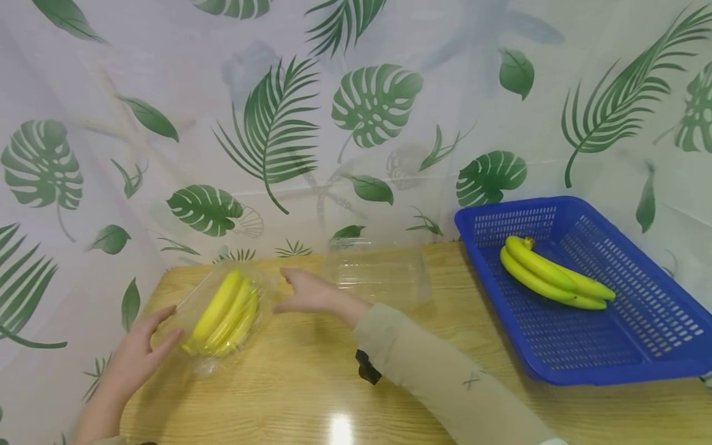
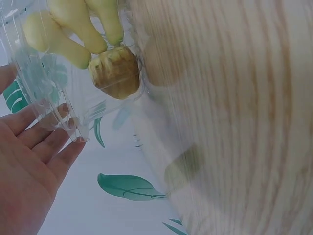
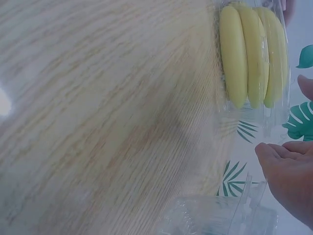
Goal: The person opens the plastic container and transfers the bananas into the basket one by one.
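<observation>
A clear plastic clamshell box (image 1: 222,315) holding a bunch of bananas (image 1: 227,314) lay on the wooden worktop (image 1: 311,395), toward its far left corner. The left hand (image 1: 136,355) was set against the box's near left end with straight fingers, its fingertips (image 2: 73,142) touching the plastic corner; nothing was gripped. The right hand (image 1: 306,292) was held flat and open at the box's far right end, at or just beside the plastic; contact could not be confirmed. The step in hand was judged to be the closing or steadying of the packed box between the two palms. For a next move, an even press along the lid's rim would probably be called for, with care that the light box was not slid off the nearby worktop edge.

A second, empty clear box (image 1: 378,272) stood behind the right hand, and a blue basket (image 1: 656,346) with another bunch of bananas (image 1: 550,275) stood well apart at the right. Whether the lid was latched could not be made out through the glare. Both wrist views were blurred, the basket's near corner was cut off, and a small black object (image 1: 367,368) beside the right sleeve (image 1: 434,371) could not be identified.
</observation>
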Demonstrator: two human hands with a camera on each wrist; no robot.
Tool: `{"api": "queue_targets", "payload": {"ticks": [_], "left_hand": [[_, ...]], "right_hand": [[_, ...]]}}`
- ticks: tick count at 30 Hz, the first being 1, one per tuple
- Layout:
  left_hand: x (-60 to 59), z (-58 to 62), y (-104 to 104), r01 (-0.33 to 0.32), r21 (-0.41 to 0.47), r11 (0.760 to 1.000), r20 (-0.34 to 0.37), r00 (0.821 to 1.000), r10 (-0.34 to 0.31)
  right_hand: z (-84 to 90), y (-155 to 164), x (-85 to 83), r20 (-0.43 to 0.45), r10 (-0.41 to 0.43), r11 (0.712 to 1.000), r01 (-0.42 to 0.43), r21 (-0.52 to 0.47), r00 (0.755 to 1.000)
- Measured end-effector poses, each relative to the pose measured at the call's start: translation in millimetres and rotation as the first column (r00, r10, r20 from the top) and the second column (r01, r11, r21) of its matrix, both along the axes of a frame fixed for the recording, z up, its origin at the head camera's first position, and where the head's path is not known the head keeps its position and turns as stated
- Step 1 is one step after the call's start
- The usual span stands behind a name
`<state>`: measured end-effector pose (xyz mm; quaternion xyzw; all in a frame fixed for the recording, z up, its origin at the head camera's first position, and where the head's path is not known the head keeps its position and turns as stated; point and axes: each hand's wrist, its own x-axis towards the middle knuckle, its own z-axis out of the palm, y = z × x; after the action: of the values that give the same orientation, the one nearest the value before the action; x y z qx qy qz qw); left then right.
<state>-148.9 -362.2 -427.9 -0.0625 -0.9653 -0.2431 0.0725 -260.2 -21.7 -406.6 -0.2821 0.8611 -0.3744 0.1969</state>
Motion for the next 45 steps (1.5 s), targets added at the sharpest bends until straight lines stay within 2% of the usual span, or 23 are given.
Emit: {"api": "queue_targets", "payload": {"ticks": [13,20,27,35,41,45], "left_hand": [[3.8,-1.7,1.5,0.022,0.024,0.999,-0.033,0.999,-0.021],[7.6,-0.7,2.5,0.042,0.039,0.998,-0.051,0.998,-0.04],[8.8,-6.0,1.5,0.059,0.028,0.998,-0.107,0.993,-0.055],[11.4,-7.4,3.5,0.082,0.012,0.997,-0.077,0.994,-0.081],[13.8,-6.5,8.0,0.102,0.051,0.994,-0.043,0.994,-0.1],[14.5,-6.5,11.4,0.124,0.078,0.989,-0.061,0.991,-0.119]], "right_hand": [[-2.2,-11.5,4.8,-0.009,-0.045,0.998,0.045,0.05,0.999],[-4.6,-10.1,9.2,-0.018,-0.033,0.998,0.034,0.056,0.999],[-4.0,-5.1,16.8,-0.034,-0.014,0.999,0.015,0.037,0.999],[-4.6,1.8,25.6,-0.068,0.002,1.0,0.0,0.028,0.998],[-4.7,5.8,35.0,-0.049,-0.027,0.997,0.03,0.065,0.998],[-4.7,10.2,41.8,-0.058,-0.04,0.997,0.044,0.067,0.998]]}}
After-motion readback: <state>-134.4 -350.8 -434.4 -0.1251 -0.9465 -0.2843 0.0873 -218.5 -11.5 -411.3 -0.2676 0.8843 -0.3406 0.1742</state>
